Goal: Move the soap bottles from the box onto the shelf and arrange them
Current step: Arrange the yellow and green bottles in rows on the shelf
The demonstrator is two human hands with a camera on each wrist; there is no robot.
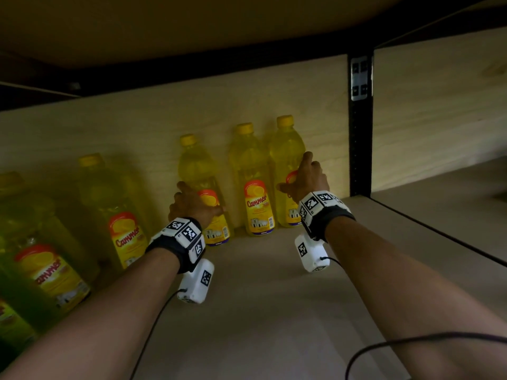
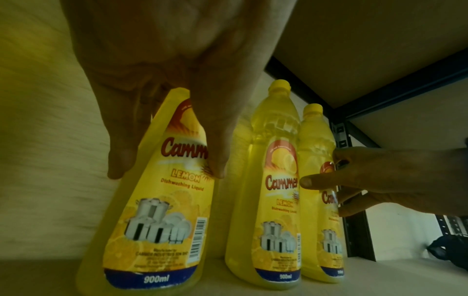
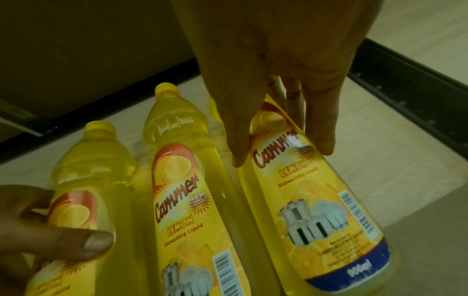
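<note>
Several yellow Cammer lemon soap bottles stand in a row at the back of the shelf [image 1: 274,283]. My left hand [image 1: 192,201] grips the third bottle from the right [image 1: 196,165], thumb on its label [image 2: 167,168]. My right hand [image 1: 304,176] grips the rightmost bottle [image 1: 286,149], thumb and fingers either side of it [image 3: 282,154]. Between the two held bottles stands a free one [image 1: 255,193], also seen in the wrist views [image 2: 273,200] [image 3: 182,190]. The box is out of sight.
Two more yellow bottles [image 1: 120,209] [image 1: 44,253] stand further left, with greenish ones [image 1: 11,325] at the bottom left corner. A black upright post [image 1: 359,133] rises just right of the rightmost bottle. The upper shelf board [image 1: 219,28] hangs close overhead.
</note>
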